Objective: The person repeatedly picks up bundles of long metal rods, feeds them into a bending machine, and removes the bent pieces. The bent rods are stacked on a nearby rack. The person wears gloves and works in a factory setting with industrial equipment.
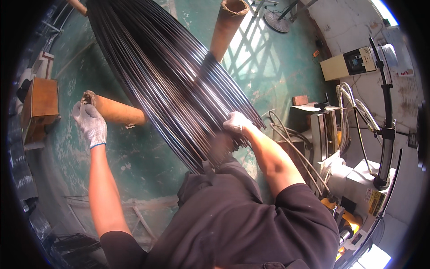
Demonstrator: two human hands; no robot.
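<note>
A large bundle of thin dark metal rods (165, 76) runs from the top left down to my waist, resting across rust-brown tubular arms. My left hand (91, 123), in a white knit glove, grips the end of the left brown tube (117, 112). My right hand (236, 122), also gloved, is closed on the near ends of the rods at the bundle's right edge. A second brown tube (227, 24) sticks up beyond the bundle at the top centre.
Green worn floor (143, 157) lies below. A wooden box (41, 104) stands at the left. At the right are a metal machine with hoses (345, 130), a beige control box (348, 63) and a black curved bar (386, 116). A fan base (277, 19) sits at the top.
</note>
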